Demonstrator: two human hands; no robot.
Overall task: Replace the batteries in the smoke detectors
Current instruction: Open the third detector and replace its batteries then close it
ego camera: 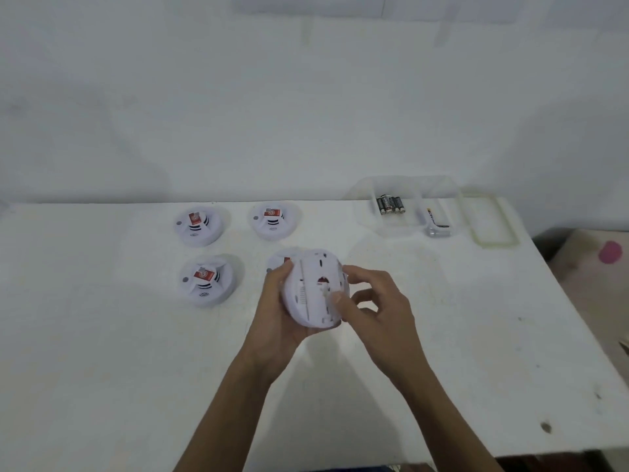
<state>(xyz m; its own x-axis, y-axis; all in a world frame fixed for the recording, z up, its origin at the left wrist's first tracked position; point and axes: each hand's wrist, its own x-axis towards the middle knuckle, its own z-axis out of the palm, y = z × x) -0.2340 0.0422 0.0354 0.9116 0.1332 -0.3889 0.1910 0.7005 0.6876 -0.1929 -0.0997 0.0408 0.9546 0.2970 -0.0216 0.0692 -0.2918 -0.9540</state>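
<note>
A white round plastic smoke detector [311, 291] is held above the white table [102, 335], tilted so that its flat back faces the camera. The left hand [272, 318] grasps its left rim and underside. The right hand [377, 301] clasps the right rim, with the thumb pressing on the back.

Behind its upper left edge a white shape with a red patch [282, 259] is mostly hidden, and I cannot tell if it is a separate unit. Three more white domed detectors sit face up to the left: the far-left detector [200, 223], the far-right detector [274, 219] and the near-left detector [206, 279], well apart from each other.

The table's far edge meets a white wall [306, 97], and its right edge runs diagonally toward the viewer. Bare tabletop spreads wide on the left, in front of the person, and between the right hand and the right edge.

Near the far right corner stands a clear plastic box [367, 219]. It holds a row of black batteries [389, 204] in one compartment and a single battery [433, 216] in the next. A clear lid with a pale green rim [476, 233] lies just beside it, near the edge.

Each resting detector carries a red label, but its print is too small to read. The battery lettering is blurred.
</note>
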